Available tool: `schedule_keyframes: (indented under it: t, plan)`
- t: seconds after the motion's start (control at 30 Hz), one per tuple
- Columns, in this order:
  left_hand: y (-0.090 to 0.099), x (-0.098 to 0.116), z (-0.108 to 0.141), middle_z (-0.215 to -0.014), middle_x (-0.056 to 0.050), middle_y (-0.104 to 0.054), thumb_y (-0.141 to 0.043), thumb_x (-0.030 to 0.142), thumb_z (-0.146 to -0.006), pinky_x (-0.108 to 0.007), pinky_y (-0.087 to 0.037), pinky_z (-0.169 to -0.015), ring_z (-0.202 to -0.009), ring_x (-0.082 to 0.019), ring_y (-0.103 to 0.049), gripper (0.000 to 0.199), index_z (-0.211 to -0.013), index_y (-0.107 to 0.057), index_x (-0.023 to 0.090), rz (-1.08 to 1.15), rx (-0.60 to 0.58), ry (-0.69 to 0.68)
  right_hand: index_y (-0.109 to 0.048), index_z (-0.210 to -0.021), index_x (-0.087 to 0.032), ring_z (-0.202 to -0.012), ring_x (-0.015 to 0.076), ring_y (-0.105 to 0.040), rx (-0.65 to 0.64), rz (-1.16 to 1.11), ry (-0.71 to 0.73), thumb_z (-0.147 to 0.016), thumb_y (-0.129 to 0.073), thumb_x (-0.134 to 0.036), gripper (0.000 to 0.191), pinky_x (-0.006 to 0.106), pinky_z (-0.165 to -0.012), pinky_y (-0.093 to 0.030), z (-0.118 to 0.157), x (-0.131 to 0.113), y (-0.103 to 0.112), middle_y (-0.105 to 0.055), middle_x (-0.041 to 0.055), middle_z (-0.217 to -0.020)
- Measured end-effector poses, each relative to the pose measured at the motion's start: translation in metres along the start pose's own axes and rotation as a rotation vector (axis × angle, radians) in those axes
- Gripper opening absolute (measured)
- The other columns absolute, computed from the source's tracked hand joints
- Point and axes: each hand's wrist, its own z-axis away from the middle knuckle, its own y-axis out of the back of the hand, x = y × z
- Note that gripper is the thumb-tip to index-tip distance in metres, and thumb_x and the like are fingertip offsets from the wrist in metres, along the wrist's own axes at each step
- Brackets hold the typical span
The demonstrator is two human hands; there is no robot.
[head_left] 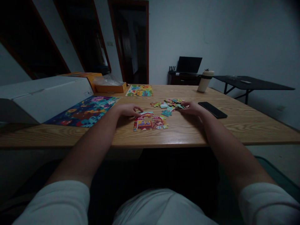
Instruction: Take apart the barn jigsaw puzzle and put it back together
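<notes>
A partly joined puzzle [150, 122] with a red barn lies near the table's front edge, with a gap in its upper middle. My left hand [130, 110] rests at its upper left corner, fingers apart and slightly curled, with nothing seen in them. Behind and to the right of the joined part is a loose pile of puzzle pieces [171, 104]. A teal piece [166, 113] lies between the pile and the joined part. My right hand [192, 108] is at the pile's right side, its fingertips on the pieces; whether one is gripped is too small to tell.
On the left are a large white box [53, 93], a blue picture sheet [86, 111] and an orange tray [110, 87] with plastic. A yellow picture [140, 90] lies at the back. To the right are a black phone [212, 110] and a cup [205, 82].
</notes>
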Motion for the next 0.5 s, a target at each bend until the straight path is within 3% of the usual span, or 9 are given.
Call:
schedule_keyframes:
  t: [0.1,0.3,0.4,0.5]
  plan:
    - [-0.001,-0.003,-0.002,-0.093,-0.008,-0.070,-0.061,0.063,-0.080,-0.028,-0.039,-0.075,-0.085,-0.023,-0.061,0.072,-0.140,-0.056,0.024,0.014,0.020,0.001,-0.073,-0.113,-0.019,-0.064,0.0151,-0.058,-0.040,-0.049,-0.043,-0.080,-0.070,-0.043,0.041,0.025,-0.059,-0.042,0.001,-0.001,0.000,-0.072,0.0057,-0.084]
    - [0.000,-0.005,-0.003,-0.106,-0.007,-0.070,-0.058,0.064,-0.081,-0.027,-0.038,-0.077,-0.091,-0.023,-0.060,0.070,-0.140,-0.055,0.026,-0.022,0.014,-0.021,-0.075,-0.103,-0.016,-0.056,0.0136,-0.053,0.012,-0.121,-0.054,-0.092,-0.057,-0.046,0.037,0.024,-0.054,-0.038,0.002,-0.006,0.003,-0.068,0.0037,-0.070]
    - [0.000,-0.005,-0.004,-0.103,-0.008,-0.070,-0.057,0.065,-0.082,-0.026,-0.038,-0.077,-0.090,-0.022,-0.060,0.072,-0.142,-0.054,0.025,-0.023,0.000,-0.024,-0.074,-0.093,-0.013,-0.054,0.0124,-0.050,0.062,-0.183,-0.119,-0.093,-0.057,-0.043,0.034,0.023,-0.051,-0.036,0.004,-0.011,0.007,-0.065,0.0036,-0.066]
    - [0.000,-0.005,-0.004,-0.101,-0.007,-0.070,-0.055,0.064,-0.083,-0.027,-0.038,-0.077,-0.089,-0.022,-0.059,0.070,-0.142,-0.053,0.026,-0.028,0.002,-0.029,-0.072,-0.100,-0.013,-0.054,0.0106,-0.049,0.153,-0.309,-0.141,-0.092,-0.059,-0.032,0.025,0.021,-0.049,-0.035,0.005,-0.014,0.010,-0.066,0.0030,-0.072]
